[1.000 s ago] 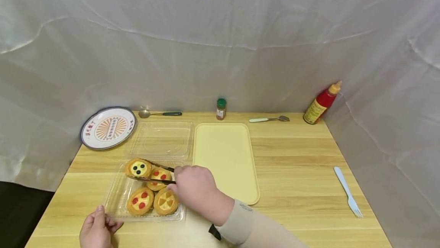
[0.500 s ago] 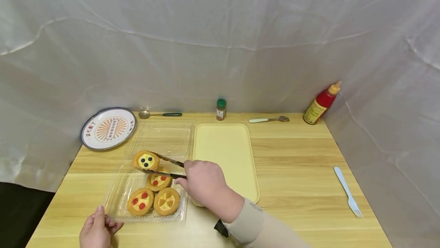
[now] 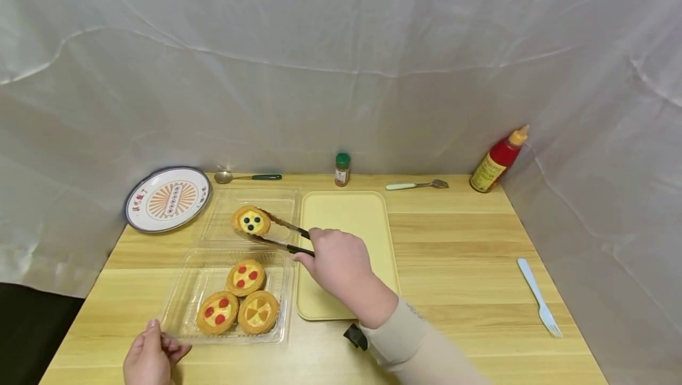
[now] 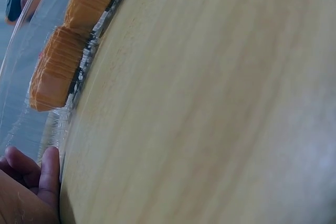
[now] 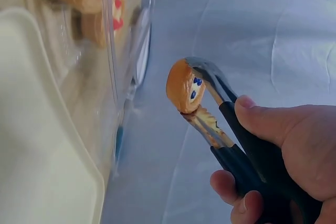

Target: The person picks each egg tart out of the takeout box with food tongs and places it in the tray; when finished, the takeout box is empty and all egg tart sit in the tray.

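My right hand [image 3: 341, 263] grips a pair of black-handled tongs [image 5: 247, 150]. Held between the tongs' ends is an egg tart [image 3: 251, 221] with dark blue berry dots, raised above the clear container's open lid [image 3: 213, 219]. The right wrist view shows the same tart [image 5: 181, 85] tilted in the tongs. Down at the near left, my left hand [image 3: 151, 354] pinches the corner of the clear plastic container [image 3: 181, 296]. Inside that container sit two red-topped tarts and an orange-topped tart [image 3: 258, 313]. In the left wrist view, fingertips [image 4: 50, 169] touch the container's edge.
A yellow tray [image 3: 346, 219] lies right of the container, partly under my right forearm. Along the back are a plate [image 3: 170, 198], a spoon [image 3: 266, 177], a green-capped spice jar [image 3: 342, 170], a fork [image 3: 402, 186] and a red sauce bottle [image 3: 495, 163]. A blue fork [image 3: 538, 299] lies far right.
The tongs have carried the berry-dotted tart up out of the container, away from me and to the right. My left hand stays at the container's corner.
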Motion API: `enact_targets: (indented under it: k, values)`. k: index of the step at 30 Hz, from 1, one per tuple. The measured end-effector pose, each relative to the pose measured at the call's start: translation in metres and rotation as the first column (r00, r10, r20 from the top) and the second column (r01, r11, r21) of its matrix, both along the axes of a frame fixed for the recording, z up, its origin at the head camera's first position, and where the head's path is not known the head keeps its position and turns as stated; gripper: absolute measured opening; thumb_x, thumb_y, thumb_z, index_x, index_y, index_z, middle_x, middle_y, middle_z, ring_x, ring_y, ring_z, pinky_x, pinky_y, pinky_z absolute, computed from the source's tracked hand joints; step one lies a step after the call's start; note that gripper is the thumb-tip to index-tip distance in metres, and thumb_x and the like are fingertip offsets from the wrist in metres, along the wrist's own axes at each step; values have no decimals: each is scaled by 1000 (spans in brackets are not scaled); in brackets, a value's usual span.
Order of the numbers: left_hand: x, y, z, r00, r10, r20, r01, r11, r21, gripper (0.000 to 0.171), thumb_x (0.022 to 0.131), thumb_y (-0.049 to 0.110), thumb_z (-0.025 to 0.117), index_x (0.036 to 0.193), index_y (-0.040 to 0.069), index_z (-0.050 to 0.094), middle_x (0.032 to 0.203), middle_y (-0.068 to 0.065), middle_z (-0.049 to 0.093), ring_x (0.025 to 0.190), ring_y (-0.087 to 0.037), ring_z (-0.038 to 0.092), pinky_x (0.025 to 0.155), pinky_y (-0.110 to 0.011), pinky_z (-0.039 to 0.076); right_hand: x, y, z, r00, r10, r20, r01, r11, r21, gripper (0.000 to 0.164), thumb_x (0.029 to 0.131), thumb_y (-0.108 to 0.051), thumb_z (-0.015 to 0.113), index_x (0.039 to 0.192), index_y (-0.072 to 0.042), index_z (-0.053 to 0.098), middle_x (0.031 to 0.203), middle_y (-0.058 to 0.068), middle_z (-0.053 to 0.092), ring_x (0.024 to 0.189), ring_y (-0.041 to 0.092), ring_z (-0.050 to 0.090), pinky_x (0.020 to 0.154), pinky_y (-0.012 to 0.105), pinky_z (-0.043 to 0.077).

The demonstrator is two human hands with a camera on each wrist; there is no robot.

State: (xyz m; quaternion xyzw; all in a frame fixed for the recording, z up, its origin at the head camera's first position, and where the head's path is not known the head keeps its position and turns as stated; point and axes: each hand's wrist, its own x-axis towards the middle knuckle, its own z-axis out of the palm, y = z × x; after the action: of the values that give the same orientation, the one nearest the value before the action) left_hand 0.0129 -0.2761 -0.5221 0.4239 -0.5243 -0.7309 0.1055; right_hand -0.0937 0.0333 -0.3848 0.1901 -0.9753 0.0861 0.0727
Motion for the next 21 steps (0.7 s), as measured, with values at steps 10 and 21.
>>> enact_targets:
  k: [10, 21]
  values:
    - [-1, 0, 1, 1000, -15, 28, 15, 1000, -14, 47, 114, 33, 48, 77, 4, 51, 62, -1, 52, 55, -8, 59, 50, -26, 62, -13, 24, 1, 995, -102, 7, 102, 995, -17, 47, 93, -56, 79, 81, -16, 58, 61, -4, 49, 47, 18, 48, 38, 34, 40]
    - [0, 0, 1, 1000, -15, 23, 15, 1000, -13, 47, 114, 33, 48, 77, 4, 51, 63, -1, 52, 55, -8, 58, 50, -26, 62, -29, 46, -3, 989, -144, -26, 145, 989, 19, 50, 93, -56, 79, 79, -13, 57, 59, -1, 49, 46, 19, 49, 36, 34, 40]
